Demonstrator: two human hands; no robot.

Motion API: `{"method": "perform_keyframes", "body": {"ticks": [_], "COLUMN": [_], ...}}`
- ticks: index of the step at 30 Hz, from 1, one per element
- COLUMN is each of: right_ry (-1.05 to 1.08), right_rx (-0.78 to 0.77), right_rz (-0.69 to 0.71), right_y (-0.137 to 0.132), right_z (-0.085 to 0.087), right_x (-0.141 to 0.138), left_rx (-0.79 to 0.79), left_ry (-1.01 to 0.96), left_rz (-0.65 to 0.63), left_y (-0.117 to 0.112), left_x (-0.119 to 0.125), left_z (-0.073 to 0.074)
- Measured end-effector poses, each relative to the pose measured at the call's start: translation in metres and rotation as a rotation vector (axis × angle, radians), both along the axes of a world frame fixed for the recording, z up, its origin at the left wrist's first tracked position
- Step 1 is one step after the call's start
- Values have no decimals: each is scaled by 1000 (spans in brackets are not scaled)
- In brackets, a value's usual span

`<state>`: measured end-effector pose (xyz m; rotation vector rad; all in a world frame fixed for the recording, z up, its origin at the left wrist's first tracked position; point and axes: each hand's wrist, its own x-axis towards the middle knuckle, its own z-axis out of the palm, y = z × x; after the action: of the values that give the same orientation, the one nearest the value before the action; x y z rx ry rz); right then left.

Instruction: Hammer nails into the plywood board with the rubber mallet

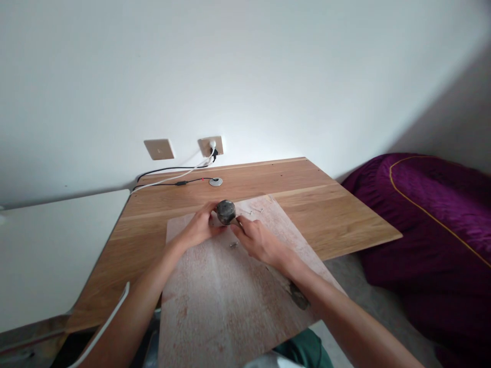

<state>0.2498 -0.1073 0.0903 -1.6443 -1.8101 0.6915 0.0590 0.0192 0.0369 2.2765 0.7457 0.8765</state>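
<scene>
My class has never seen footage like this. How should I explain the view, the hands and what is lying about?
No machine here, just a person working bare-handed. The single picture comes from a camera worn on the head, looking forward and down. The right hand grips a hammer. The left hand is close beside its round, dark end; whether it holds anything is hidden. Under them is a pale board with a few small metal fasteners on it. Beyond it, cables cross a wooden tabletop.

Purple cover (402,245), wall socket (204,145) with plugs (214,152), white panel (57,255)
</scene>
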Motion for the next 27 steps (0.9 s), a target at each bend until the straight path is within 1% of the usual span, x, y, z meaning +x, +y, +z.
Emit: {"method": "perform_keyframes", "body": {"ticks": [3,6,9,12,15,18,21,24,27], "right_ry": [68,102,77,65,39,9,-6,-14,4], "right_rx": [-77,-153,-174,-183,-152,-127,-141,-149,-161], "right_rz": [-37,-90,-122,-105,-63,-28,-11,-15,-42], "right_y": [-17,-33,-39,-33,-19,-3,7,3,-11], "right_z": [-2,-3,-5,0,10,18,17,14,11], "right_x": [12,25,32,29,18,3,-8,-6,8], "left_rx": [-50,-65,-75,-122,-135,-58,28,59,87], "left_ry": [30,45,25,14,36,33,-7,-20,-3], "left_rz": [11,15,-5,-41,-46,-15,0,-23,-43], "left_y": [0,2,3,2,1,1,2,3,1], "left_x": [-1,-2,-1,-1,-1,-1,-2,-2,-2], "left_z": [-1,-2,0,1,1,-1,-3,-8,-10]}}
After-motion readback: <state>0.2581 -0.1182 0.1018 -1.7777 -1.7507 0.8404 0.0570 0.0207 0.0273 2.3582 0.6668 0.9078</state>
